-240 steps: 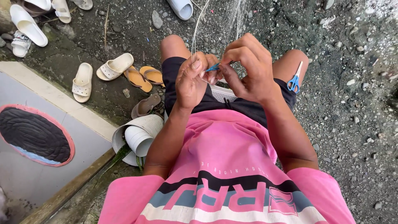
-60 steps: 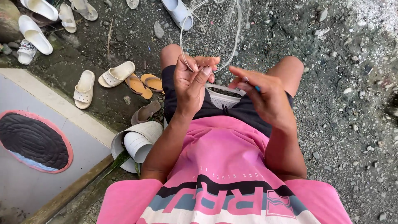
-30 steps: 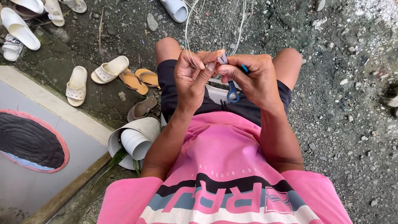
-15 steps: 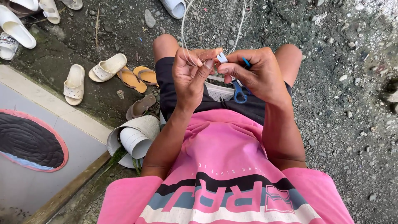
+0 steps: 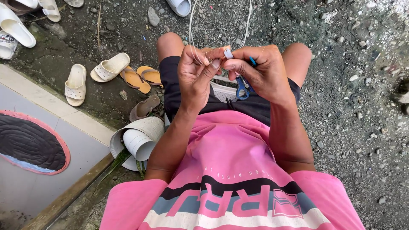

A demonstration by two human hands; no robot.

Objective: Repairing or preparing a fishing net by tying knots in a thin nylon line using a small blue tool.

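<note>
Our left hand (image 5: 197, 72) pinches the thin net strands (image 5: 194, 30); our right hand (image 5: 262, 70) grips blue-handled scissors (image 5: 243, 87) at the same spot above our knees. We'd best keep the strands taut, cutting close.

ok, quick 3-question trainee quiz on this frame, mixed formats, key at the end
1. True or false: the left hand and right hand are raised together in front of the person, pinching thin pale line.
2. What hangs from the right hand? A) blue-handled scissors B) a hammer C) a cup
3. Fill in: the orange sandals lie on the ground on the person's ____ side.

Key: 1 true; 2 A; 3 left
</note>
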